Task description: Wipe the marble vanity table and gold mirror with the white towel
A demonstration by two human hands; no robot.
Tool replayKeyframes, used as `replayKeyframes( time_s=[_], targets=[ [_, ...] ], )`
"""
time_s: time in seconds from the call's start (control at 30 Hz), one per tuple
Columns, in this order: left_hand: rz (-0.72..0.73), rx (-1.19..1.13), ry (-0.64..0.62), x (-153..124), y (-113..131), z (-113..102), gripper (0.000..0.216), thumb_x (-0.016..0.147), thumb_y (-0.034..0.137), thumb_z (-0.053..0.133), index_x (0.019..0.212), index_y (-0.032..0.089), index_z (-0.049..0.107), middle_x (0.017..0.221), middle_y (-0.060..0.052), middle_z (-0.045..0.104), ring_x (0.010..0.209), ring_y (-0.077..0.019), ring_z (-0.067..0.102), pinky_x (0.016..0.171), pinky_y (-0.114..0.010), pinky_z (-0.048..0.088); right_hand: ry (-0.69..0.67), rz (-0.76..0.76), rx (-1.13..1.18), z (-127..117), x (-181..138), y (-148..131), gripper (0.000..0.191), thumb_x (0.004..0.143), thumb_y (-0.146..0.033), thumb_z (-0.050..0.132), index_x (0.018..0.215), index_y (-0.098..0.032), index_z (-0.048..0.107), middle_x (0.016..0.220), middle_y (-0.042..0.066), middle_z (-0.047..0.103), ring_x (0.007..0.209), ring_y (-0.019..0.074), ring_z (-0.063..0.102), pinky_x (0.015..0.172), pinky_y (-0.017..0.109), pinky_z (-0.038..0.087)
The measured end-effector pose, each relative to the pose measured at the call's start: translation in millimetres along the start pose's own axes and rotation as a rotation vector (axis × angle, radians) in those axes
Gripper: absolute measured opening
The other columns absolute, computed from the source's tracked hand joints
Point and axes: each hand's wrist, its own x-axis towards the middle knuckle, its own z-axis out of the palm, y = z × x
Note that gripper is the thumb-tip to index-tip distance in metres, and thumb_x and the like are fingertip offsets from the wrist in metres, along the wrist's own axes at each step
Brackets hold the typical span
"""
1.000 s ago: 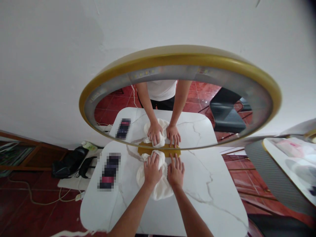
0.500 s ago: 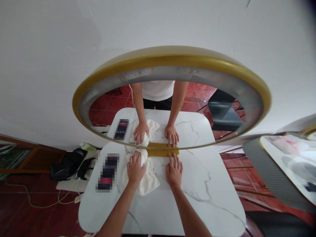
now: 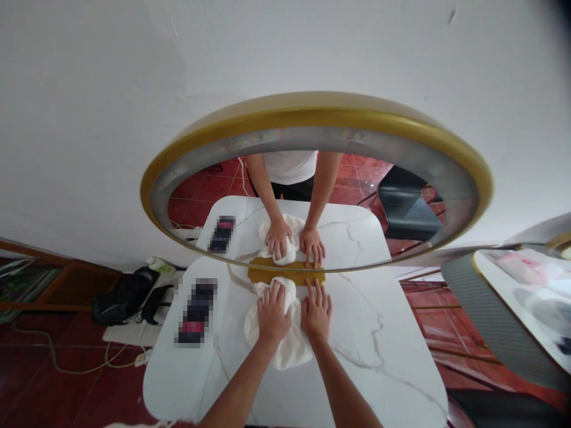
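My left hand (image 3: 273,314) presses flat on a white cloth (image 3: 285,348), fingers spread, at the far middle of a white marble table (image 3: 383,351). Right beside it, my right hand (image 3: 316,309) lies flat on the tabletop with its fingertips at the gold base (image 3: 285,274) of a round gold-framed mirror (image 3: 312,119). The cloth touches that base. The mirror reflects both hands, the cloth and the table.
A pixelated dark object (image 3: 197,311) lies on the table's left side. On the red tiled floor at left are a black bag (image 3: 125,292), cables and a white bottle (image 3: 160,266). A second table (image 3: 517,297) stands at right.
My left hand slid the cloth left along the table half a second ago, then back right to the mirror base beside my right hand. The right hand stayed in place.
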Motion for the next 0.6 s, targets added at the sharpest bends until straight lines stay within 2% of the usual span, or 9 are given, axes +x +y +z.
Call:
replayKeyframes(
  time_s=[0.1, 0.23, 0.6],
  targets=[
    [0.032, -0.023, -0.013, -1, 9, 2, 0.062, 0.076, 0.031, 0.058, 0.135, 0.025, 0.041, 0.146, -0.004, 0.032, 0.120, -0.0298, 0.038, 0.094, -0.045, 0.035, 0.001, 0.003, 0.003, -1, 0, -1, 0.056, 0.090, -0.023, 0.026, 0.145, -0.027, 0.014, 0.151, 0.001, 0.017, 0.137, 0.0193, 0.012, 0.110, 0.044, 0.010],
    [0.034, -0.044, -0.005, 1, 4, 0, 0.062, 0.075, 0.030, 0.059, 0.134, 0.026, 0.042, 0.146, -0.003, 0.033, 0.120, -0.0282, 0.039, 0.094, -0.042, 0.035, 0.007, -0.006, 0.016, 0, -1, -1, 0.056, 0.090, -0.023, 0.027, 0.144, -0.027, 0.016, 0.151, 0.000, 0.015, 0.137, 0.0192, 0.012, 0.110, 0.044, 0.010],
    [-0.162, 0.073, 0.069, 20, -65, -18, 0.059, 0.076, 0.020, 0.054, 0.133, 0.024, 0.043, 0.143, -0.005, 0.037, 0.119, -0.0264, 0.041, 0.089, -0.038, 0.040, -0.001, 0.003, 0.001, 0, 0, 0, 0.056, 0.091, -0.024, 0.026, 0.145, -0.028, 0.011, 0.152, -0.001, 0.014, 0.138, 0.0185, 0.012, 0.111, 0.043, 0.010]
  ],
)
